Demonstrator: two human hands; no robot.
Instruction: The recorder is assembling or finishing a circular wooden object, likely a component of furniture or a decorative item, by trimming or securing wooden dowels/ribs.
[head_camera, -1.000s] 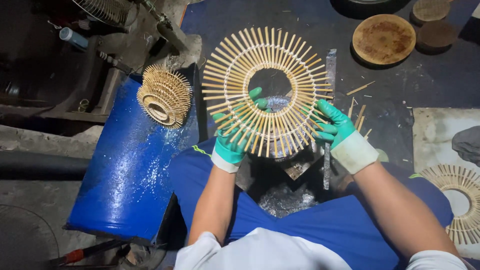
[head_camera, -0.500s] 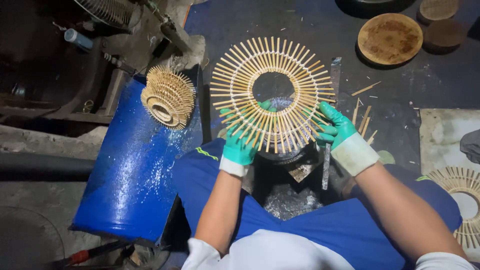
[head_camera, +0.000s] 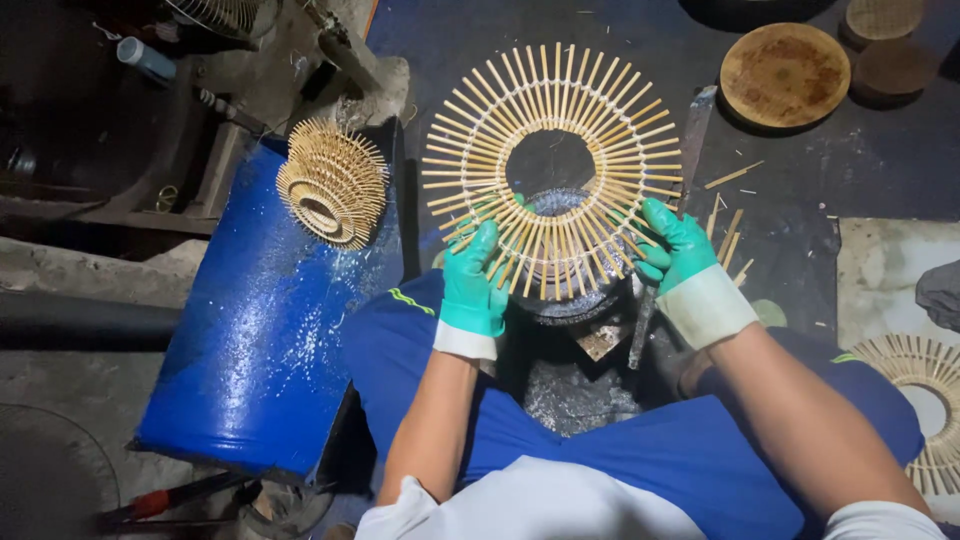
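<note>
A: Change since last frame? The bamboo spoke ring (head_camera: 552, 170) has tipped up a bit, away from the body; both hands have stayed on its near edge.

B: Big stuff first: blue drum (head_camera: 260, 330) to the left, stack of finished rings (head_camera: 332, 182) on it.

A: Ring lies flat-on above the knees. Left hand (head_camera: 473, 280) pinches the lower-left spokes, right hand (head_camera: 680, 250) grips lower-right; equally near.

B: Loose bamboo sticks (head_camera: 728, 225) just right.
</note>
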